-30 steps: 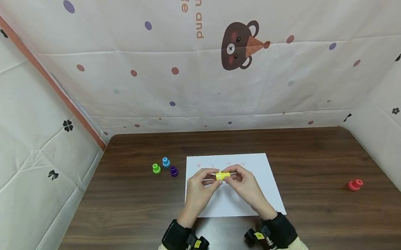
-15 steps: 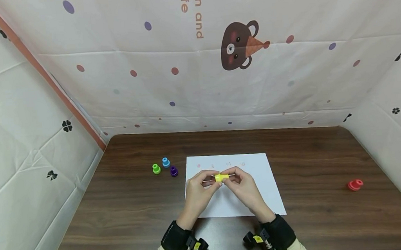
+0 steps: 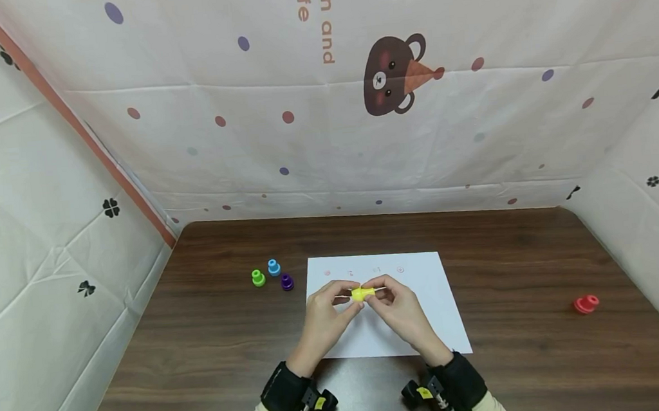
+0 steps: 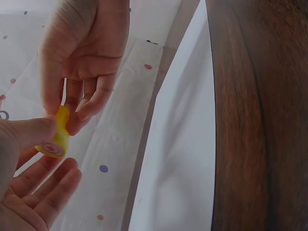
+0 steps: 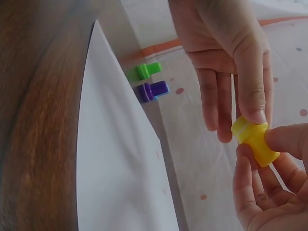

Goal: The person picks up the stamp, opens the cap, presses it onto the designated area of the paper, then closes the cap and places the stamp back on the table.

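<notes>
A small yellow toy stamp (image 3: 363, 294) is held sideways over the white paper (image 3: 437, 300), between both hands. My left hand (image 3: 326, 325) pinches its wider end between thumb and fingers. The narrower end is pinched by my right hand (image 3: 402, 313). In the left wrist view the stamp (image 4: 59, 132) shows a round end face with a pinkish-red mark. A pale line rings the wide part of the stamp (image 5: 257, 139) in the right wrist view. Several small reddish marks (image 3: 400, 269) run along the paper's far edge.
Left of the paper stand a green stamp (image 3: 258, 277), a blue stamp (image 3: 274, 267) and a purple stamp (image 3: 287, 282). Far to the right on the brown wooden table (image 3: 520, 261) lies a red stamp (image 3: 586, 304). Printed white cloth (image 3: 324, 141) hangs behind and at the sides.
Both hands have shifted slightly toward me and to the left with the yellow stamp, keeping their pinch on it. The other stamps and the paper stay in place.
</notes>
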A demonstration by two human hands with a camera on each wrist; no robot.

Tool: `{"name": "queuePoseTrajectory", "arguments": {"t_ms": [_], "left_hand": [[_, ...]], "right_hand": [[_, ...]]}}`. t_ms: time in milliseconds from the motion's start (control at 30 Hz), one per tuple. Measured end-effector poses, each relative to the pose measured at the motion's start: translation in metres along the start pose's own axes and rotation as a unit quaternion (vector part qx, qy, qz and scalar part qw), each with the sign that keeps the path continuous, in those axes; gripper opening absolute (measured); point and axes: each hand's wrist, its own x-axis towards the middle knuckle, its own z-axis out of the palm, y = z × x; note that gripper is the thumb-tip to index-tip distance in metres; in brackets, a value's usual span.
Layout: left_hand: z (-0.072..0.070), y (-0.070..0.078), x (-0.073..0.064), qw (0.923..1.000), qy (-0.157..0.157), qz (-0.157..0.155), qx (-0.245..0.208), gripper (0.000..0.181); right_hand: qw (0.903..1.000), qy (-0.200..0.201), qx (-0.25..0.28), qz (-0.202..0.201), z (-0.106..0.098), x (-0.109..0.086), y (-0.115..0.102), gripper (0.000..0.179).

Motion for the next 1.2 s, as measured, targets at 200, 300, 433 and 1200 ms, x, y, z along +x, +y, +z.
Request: {"name": "queuePoseTrajectory", "arguments": {"t_ms": [200, 300, 433, 1200], "left_hand": [[-0.003, 0.002, 0.0, 0.9893, -0.006, 0.07, 0.128, 0.034], [-0.005, 0.005, 0.0, 0.9771, -0.002, 0.106, 0.185, 0.035], [-0.006, 0.008, 0.0, 0.9684, -0.003, 0.13, 0.212, 0.035], [-0.036, -0.011, -0.004, 0.9724, -0.008, 0.083, 0.218, 0.033]], "right_hand": [[0.995, 0.014, -0.064, -0.076, 0.001, 0.0, 0.004, 0.02], [0.9914, 0.014, -0.087, -0.097, 0.002, 0.001, 0.002, 0.022], [0.9895, 0.01, -0.101, -0.102, 0.004, 0.0, -0.001, 0.028], [0.9841, 0.016, -0.138, -0.111, -0.011, -0.003, -0.006, 0.028]]}}
